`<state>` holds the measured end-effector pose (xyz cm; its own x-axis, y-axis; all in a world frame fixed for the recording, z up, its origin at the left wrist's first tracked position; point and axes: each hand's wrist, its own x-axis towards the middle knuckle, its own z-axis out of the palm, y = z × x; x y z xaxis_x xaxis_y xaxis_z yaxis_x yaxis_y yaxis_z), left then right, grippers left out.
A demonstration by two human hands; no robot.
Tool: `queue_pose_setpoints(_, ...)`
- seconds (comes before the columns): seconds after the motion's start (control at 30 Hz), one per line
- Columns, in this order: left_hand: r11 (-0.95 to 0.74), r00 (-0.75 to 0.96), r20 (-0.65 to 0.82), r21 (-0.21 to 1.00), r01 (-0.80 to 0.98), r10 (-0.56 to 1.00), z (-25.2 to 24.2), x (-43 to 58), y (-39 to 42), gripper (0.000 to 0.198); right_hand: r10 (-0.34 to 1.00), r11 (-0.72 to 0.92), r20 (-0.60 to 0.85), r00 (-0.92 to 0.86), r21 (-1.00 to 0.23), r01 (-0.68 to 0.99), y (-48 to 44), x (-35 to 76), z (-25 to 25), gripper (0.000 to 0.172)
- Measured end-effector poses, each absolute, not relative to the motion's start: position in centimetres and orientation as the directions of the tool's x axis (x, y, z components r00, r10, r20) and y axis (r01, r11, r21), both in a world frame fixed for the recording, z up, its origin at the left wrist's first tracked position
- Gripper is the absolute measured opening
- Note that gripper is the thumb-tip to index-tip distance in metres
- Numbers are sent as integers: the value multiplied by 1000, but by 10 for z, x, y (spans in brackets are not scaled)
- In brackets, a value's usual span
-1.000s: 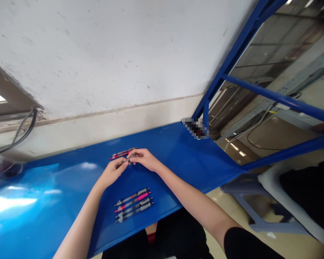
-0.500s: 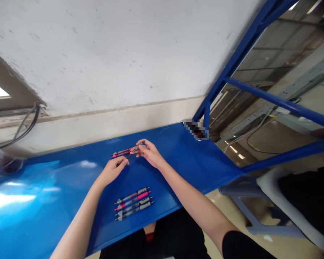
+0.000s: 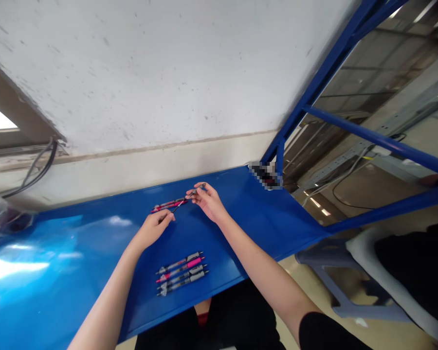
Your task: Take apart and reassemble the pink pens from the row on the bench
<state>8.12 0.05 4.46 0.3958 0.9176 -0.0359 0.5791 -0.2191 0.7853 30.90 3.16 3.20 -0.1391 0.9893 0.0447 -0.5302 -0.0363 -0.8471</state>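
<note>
My right hand [image 3: 208, 201] pinches the upper part of a pen [image 3: 193, 194] above the blue table [image 3: 95, 248], its thin refill pointing left and down. My left hand [image 3: 154, 227] is closed just left of that tip, with something small between its fingers that I cannot make out. Behind my hands lie a few loose pens with pink parts [image 3: 166, 206]. Nearer to me, several assembled pens [image 3: 180, 274] lie side by side in a neat row, one with a pink grip.
A white wall runs behind the table, with black cables [image 3: 36, 170] at the left. A clear plastic bag [image 3: 0, 218] sits at the far left. Blue rack posts [image 3: 314, 87] rise on the right. A grey stool [image 3: 336, 272] stands on the floor.
My hands have drawn apart: the right hand moved right and away with the pen's upper part, pulling it out of what the left hand holds. The left hand stayed almost still.
</note>
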Motion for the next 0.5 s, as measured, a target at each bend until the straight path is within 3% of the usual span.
queue_pose_setpoints(0.17, -237, 406, -22, 783, 575, 914, 43, 80, 1, 40, 997, -63, -24, -76, -813, -578, 38, 316, 28, 33)
queue_pose_setpoints(0.5, -241, 402, -20, 773, 587, 915, 46, 80, 0, 41, 997, -62, -11, -80, -738, -672, 37, 317, 26, 26)
